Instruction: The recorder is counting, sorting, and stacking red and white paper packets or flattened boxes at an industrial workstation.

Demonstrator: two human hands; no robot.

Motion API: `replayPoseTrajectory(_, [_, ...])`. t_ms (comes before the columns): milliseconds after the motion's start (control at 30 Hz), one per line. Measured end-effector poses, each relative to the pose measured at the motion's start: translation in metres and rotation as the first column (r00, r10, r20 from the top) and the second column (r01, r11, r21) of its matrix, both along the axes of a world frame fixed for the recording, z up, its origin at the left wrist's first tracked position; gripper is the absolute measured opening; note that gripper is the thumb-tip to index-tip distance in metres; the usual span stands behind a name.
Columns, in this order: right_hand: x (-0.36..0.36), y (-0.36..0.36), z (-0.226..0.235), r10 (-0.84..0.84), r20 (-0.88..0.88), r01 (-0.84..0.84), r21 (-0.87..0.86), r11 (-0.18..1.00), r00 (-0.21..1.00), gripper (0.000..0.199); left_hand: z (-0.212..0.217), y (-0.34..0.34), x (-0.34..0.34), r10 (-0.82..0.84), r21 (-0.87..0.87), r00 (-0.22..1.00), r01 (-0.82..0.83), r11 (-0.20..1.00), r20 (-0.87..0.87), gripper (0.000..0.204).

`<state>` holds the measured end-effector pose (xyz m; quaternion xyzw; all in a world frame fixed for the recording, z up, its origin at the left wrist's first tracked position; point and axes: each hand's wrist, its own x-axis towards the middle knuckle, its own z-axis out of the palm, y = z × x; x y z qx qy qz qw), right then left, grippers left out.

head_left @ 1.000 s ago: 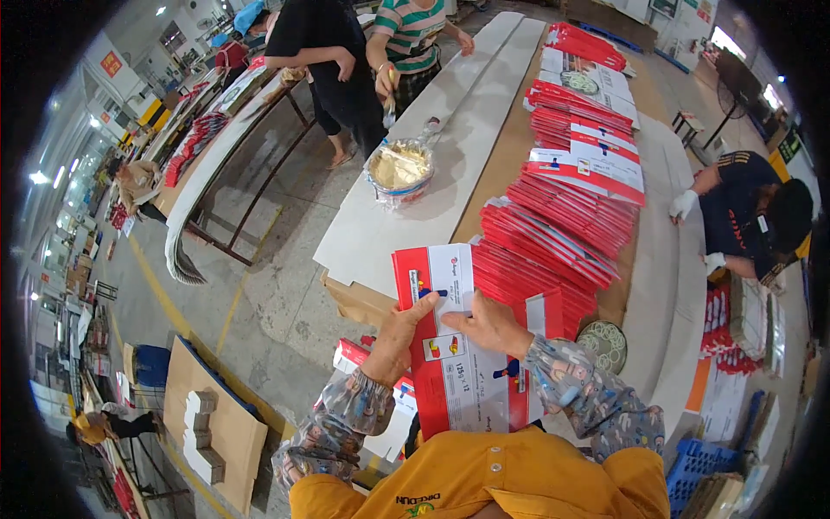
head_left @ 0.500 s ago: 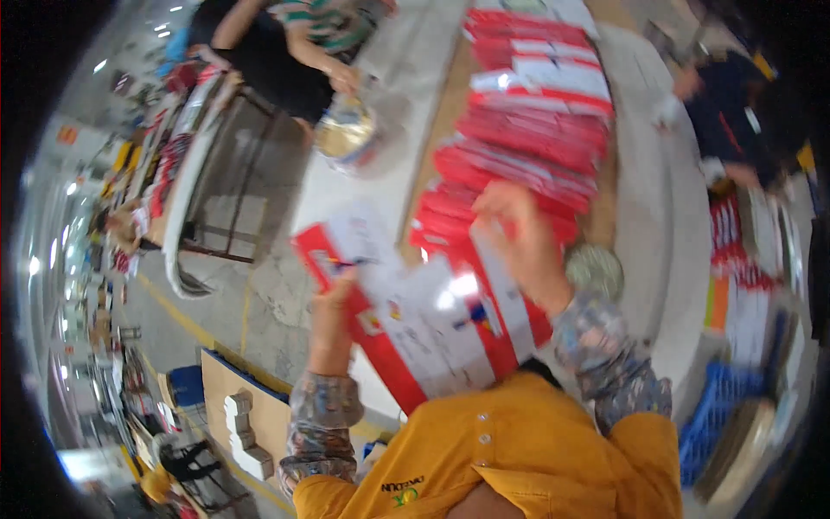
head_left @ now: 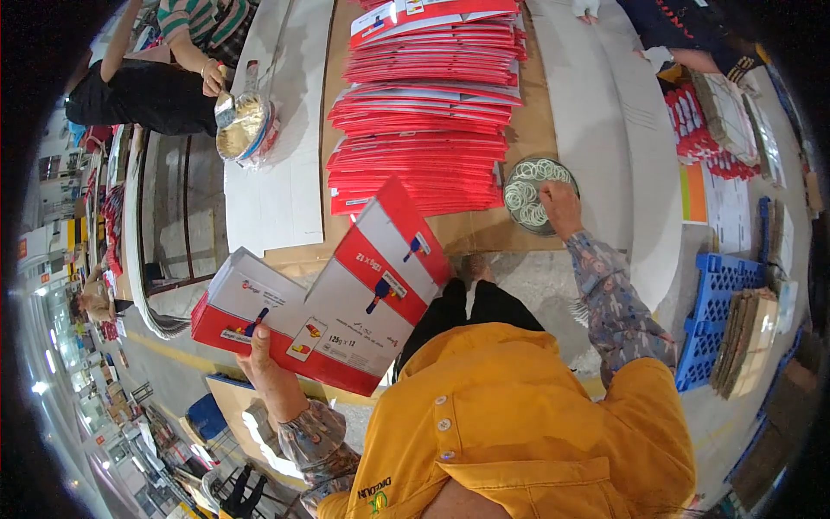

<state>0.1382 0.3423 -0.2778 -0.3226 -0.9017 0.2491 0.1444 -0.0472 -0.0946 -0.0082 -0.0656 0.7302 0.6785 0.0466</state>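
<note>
My left hand (head_left: 272,376) grips flat red and white printed cartons (head_left: 354,311) at their lower left, with the thumb on top. They fan out in front of my body, and one large panel tilts up to the right. My right hand (head_left: 562,208) reaches over the right side of a round dark dish (head_left: 545,232) full of pale green rings (head_left: 524,195) that look like rubber bands. Its fingers are curled closed, and I cannot see what is between them. Just left of the dish, a long row of stacked red and white cartons (head_left: 424,117) lies on brown cardboard.
At the far left another person's hand (head_left: 213,80) holds a brush (head_left: 225,108) over a tub (head_left: 259,149) of pale paste on the white table (head_left: 281,203). A person in dark clothing (head_left: 692,30) is at the far right. Blue plastic pallets (head_left: 702,324) stand right of my arm.
My right hand has left the cartons and moved right and down to the dish of rings. My left hand has shifted left and lower with the cartons. The view has turned.
</note>
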Motion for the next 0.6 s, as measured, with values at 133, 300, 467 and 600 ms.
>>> replayPoseTrajectory(133, [-0.015,-0.006,-0.015,0.062,0.003,-0.062,0.173,0.983,0.998,0.015,0.015,0.019,0.018,-0.019,-0.038,0.997,0.016,0.999,-0.079,0.077])
replayPoseTrajectory(300, [-0.026,-0.01,-0.022,0.01,0.133,-0.035,0.185,0.982,0.991,0.012,0.012,0.011,0.02,-0.078,-0.082,0.995,0.072,0.994,-0.068,0.082])
replayPoseTrajectory(467, [-0.029,-0.011,-0.019,-0.027,0.013,0.025,0.097,0.995,1.0,0.011,0.01,0.016,0.019,-0.05,0.02,0.995,0.052,0.998,-0.089,0.081])
replayPoseTrajectory(600, [-0.021,0.003,-0.009,-0.1,-0.043,0.094,-0.128,0.987,0.994,0.01,0.01,0.017,0.017,-0.08,0.031,0.995,0.082,0.996,-0.062,0.081])
